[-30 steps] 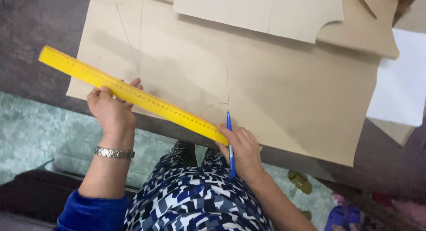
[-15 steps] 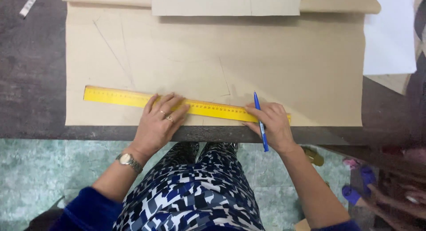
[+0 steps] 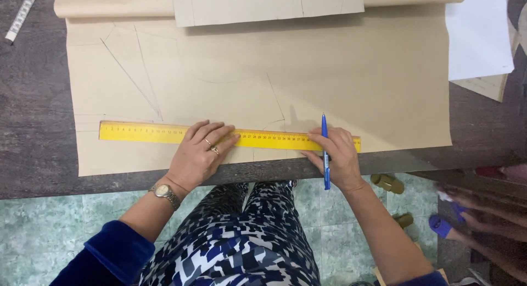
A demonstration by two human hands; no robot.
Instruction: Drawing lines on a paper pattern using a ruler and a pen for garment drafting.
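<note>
Head view, looking straight down: the left hand (image 3: 200,154) lies flat, fingers spread, pinning the yellow ruler (image 3: 164,134) across the lower part of the brown pattern paper (image 3: 340,82) on the dark desk (image 3: 33,132). The right hand (image 3: 337,157) steadies the ruler's far end, its grip closed round a blue pen (image 3: 325,148), tip pointing up past the ruler's top edge. Several pencil lines and curves already cross the sheet; along the ruler's edge I can't make out a fresh line, so that stroke looks undrawn.
</note>
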